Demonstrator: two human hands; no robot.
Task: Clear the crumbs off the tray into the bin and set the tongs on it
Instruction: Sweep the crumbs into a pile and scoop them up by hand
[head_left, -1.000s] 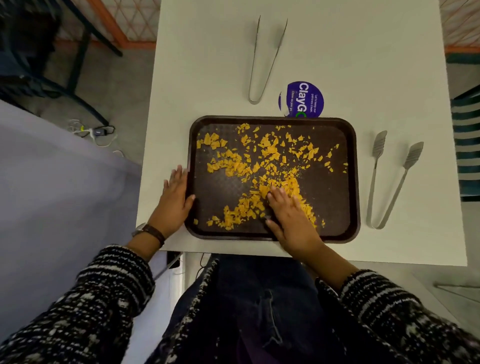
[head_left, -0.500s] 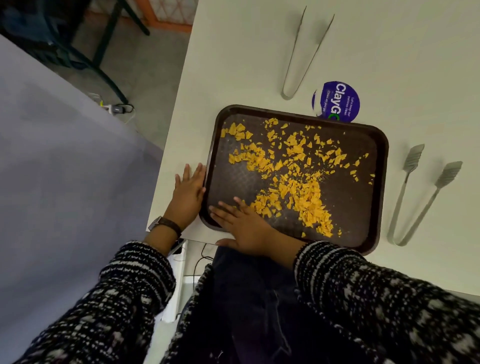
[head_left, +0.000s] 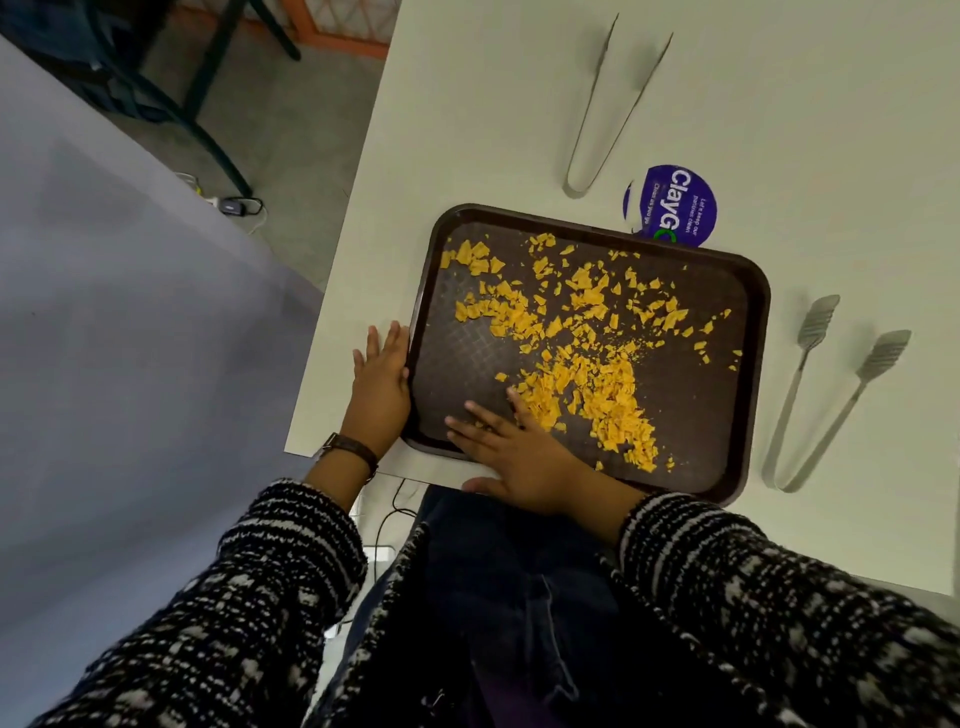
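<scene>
The brown tray sits on the white surface, strewn with orange crumbs, thickest near its front middle. The right hand lies flat on the tray's near-left corner, fingers spread apart, touching the edge of the crumb pile. The left hand presses flat against the tray's left rim, fingers together, holding nothing. Slotted tongs lie just right of the tray; plain tongs lie beyond it, beside a purple sticker.
</scene>
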